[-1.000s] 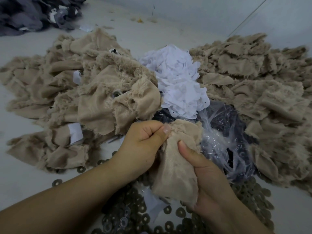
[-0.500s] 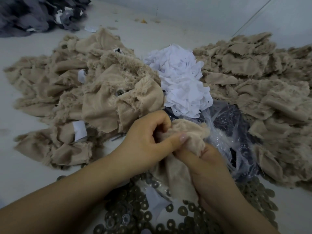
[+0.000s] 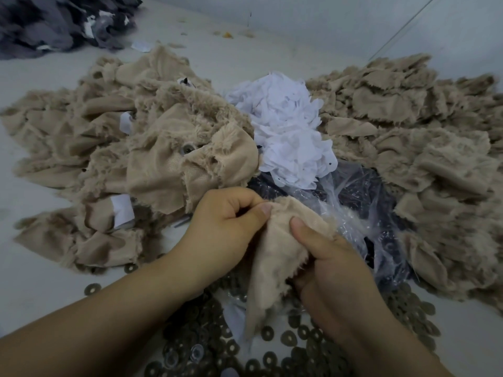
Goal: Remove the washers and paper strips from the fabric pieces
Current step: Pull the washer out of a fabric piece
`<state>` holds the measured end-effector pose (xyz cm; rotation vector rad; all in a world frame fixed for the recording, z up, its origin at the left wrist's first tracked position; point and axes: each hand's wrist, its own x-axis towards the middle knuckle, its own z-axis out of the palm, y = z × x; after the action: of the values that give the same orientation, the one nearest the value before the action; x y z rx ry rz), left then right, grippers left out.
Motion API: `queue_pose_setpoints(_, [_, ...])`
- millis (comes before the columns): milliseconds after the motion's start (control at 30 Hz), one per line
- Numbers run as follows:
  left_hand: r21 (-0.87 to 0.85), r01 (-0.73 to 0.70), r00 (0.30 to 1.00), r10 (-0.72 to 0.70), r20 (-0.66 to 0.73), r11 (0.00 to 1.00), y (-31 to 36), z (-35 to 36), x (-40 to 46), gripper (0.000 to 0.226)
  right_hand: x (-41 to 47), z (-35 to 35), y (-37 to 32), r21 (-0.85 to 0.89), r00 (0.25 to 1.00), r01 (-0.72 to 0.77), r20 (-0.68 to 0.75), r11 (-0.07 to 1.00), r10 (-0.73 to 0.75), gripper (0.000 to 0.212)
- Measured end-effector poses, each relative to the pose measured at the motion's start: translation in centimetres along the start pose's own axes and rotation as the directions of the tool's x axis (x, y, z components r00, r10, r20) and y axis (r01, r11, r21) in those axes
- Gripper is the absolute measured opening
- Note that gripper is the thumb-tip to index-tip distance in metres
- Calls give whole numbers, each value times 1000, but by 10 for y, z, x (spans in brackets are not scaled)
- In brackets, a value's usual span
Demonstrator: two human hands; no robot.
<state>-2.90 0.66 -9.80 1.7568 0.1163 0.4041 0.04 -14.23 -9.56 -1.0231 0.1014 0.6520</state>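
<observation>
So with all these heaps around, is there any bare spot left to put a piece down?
Yes: bare surface lies at the near left, between the left tan heap and the washers. More lies beyond, before the grey pile. The middle is crowded: white paper scraps, plastic bag, right heap.

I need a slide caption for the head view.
Both hands pinch a beige fabric piece above scattered washers.

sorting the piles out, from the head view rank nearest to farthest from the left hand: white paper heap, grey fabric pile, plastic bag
From the left hand:
1. Plastic bag, just to its right.
2. White paper heap, beyond it, centre.
3. Grey fabric pile, far top-left corner.
</observation>
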Motion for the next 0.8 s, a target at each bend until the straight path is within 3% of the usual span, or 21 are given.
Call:
queue_pose_setpoints(67, [61, -24, 999, 21, 45, 998, 1, 0, 1, 31, 0, -1, 1, -62, 998, 56, 4, 996, -56, 34])
queue_pose_setpoints(167, [255, -176, 982, 151, 116, 951, 6, 1, 3, 34, -2, -2, 1, -218, 991, 133, 6, 967, -135, 33])
queue_pose_setpoints(267, [161, -109, 991, 94, 98, 981, 7, 1, 7, 32, -2, -2, 4, -264, 982, 177, -19, 948, -188, 36])
queue_pose_setpoints(433, [-69, 63, 989, -53, 139, 996, 3, 2, 5, 38, -2, 0, 0, -98, 994, 100, -39, 990, -104, 34])
queue_pose_setpoints(633, [-28, -15, 986, 19, 167, 1000, 8, 8, 2, 41, -6, 7, -3, -62, 997, 71, -33, 996, -73, 38])
queue_pose_setpoints(800, [-29, -30, 990, 34, 139, 999, 8, 13, -2, 44, -7, 10, -4, 119, 993, -111, 61, 987, 105, 43])
